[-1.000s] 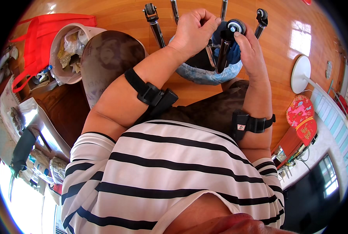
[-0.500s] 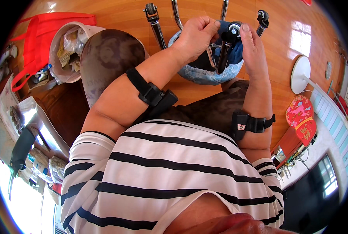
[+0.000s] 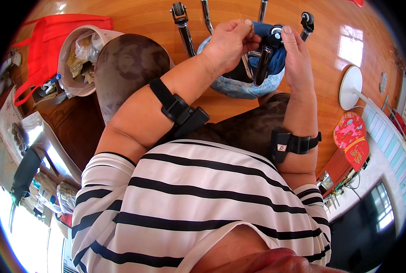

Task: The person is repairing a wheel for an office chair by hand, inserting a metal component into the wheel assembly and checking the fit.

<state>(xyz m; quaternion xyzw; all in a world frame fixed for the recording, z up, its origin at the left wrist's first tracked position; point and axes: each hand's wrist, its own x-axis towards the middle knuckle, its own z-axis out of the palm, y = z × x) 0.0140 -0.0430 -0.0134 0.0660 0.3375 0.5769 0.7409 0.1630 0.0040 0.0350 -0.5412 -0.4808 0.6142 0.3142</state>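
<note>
A stool stands upside down in front of me, its blue patterned seat (image 3: 239, 88) low and its shiny metal legs pointing up. On the nearest leg sits a black caster (image 3: 274, 37) with a pale wheel hub. A dark blue cloth (image 3: 262, 28) passes behind this caster, and its loose part hangs beside the leg. My left hand (image 3: 230, 43) pinches one end of the cloth, left of the caster. Against the caster's right side, my right hand (image 3: 296, 57) is closed on the cloth with its thumb up by the wheel; its other fingers are mostly hidden.
More legs with casters, such as the left caster (image 3: 179, 11) and the right caster (image 3: 307, 20), rise around the hands. To the left stand a waste bin (image 3: 66, 68) with rubbish and a red bag (image 3: 41, 50). A white round base (image 3: 351, 86) is on the right.
The left hand has shifted slightly right, and more of the cloth shows stretched beside the caster. The caster and the stool have moved a little to the right.
</note>
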